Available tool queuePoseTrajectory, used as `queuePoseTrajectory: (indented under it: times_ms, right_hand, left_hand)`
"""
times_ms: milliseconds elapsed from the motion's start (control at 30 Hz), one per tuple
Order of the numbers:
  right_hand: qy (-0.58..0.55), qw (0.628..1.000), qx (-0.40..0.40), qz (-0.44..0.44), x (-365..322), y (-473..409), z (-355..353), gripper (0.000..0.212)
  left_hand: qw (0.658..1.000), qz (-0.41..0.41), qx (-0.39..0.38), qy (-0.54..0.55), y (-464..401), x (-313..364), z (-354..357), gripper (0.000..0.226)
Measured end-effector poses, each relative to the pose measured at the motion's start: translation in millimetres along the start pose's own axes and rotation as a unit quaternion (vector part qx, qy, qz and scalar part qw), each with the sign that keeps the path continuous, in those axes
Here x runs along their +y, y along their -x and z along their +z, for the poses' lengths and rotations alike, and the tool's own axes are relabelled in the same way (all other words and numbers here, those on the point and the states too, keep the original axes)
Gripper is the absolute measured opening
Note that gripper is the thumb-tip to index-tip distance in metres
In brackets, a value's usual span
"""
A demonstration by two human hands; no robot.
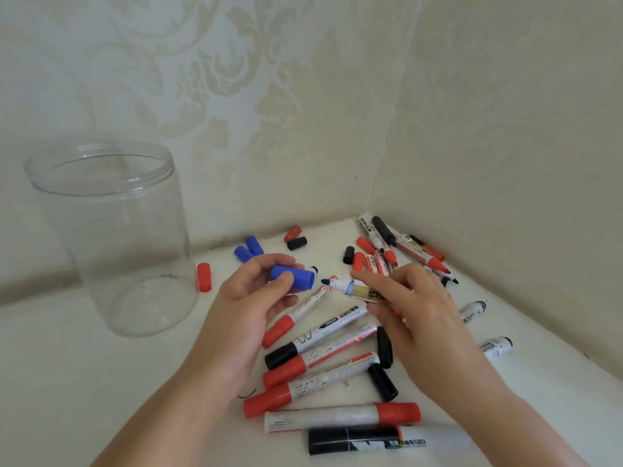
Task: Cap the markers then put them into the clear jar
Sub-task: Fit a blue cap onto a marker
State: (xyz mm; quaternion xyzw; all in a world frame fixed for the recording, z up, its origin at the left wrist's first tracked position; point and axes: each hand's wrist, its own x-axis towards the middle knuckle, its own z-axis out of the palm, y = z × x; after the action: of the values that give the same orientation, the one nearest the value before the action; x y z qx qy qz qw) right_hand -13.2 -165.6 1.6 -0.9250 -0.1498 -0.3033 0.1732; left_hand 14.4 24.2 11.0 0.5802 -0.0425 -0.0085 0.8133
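Markers: one uncapped marker (357,288) is in my right hand (414,308), fingers curled round the barrel, dark tip pointing toward my left hand (249,298). Left hand pinches a blue cap (292,277) between thumb and fingers, open end facing the tip. Tip and cap are near each other, not touching. Step in hand, as I judge it: seat cap on tip.

Handling, judged: marker looks like light, rigid plastic with a smooth printed barrel, so a little slippery. Best hold is mid-barrel, back from the tip, which is about where the right hand has it; that leaves the nib end free for the cap. Cap is small and stiff; a pinch on its sides leaves the mouth clear. Tip colour reads dark; I cannot tell whether blue is its true match.

Below and just behind the grip: a loose pile of markers (323,358) on the white table (84,382), some capped red or black, some bare-tipped. A second cluster (391,247) lies beyond the right hand, in the corner. Loose caps beyond the left hand: two blue caps (248,251), one red cap (292,233), one black cap (297,243); another red cap (204,277) stands just beside the jar.

Containers: clear jar (111,230) stands upright, well to the left of the left hand, lid off, mouth open. No marker inside that I can see.
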Motion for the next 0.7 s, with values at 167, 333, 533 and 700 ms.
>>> queuePoseTrajectory:
  times_ms: [167, 333, 533, 700]
  right_hand:
    - [0.026, 1.000, -0.008, -0.015, 7, 1, 2, 0.039]
    - [0.044, 0.999, -0.011, -0.015, 10, 1, -1, 0.034]
    - [0.016, 0.999, -0.028, 0.002, 8, 1, -2, 0.027]
    - [-0.059, 0.998, -0.028, 0.025, 10, 0, -6, 0.018]
  left_hand:
    - [0.998, 0.012, -0.014, -0.056, 0, 0, 7, 0.021]
    - [0.986, 0.038, -0.023, -0.163, 0, -3, 7, 0.016]
    - [0.960, 0.065, -0.070, -0.263, 2, -8, 8, 0.018]
    - [0.905, 0.127, -0.081, -0.399, 0, -11, 2, 0.017]
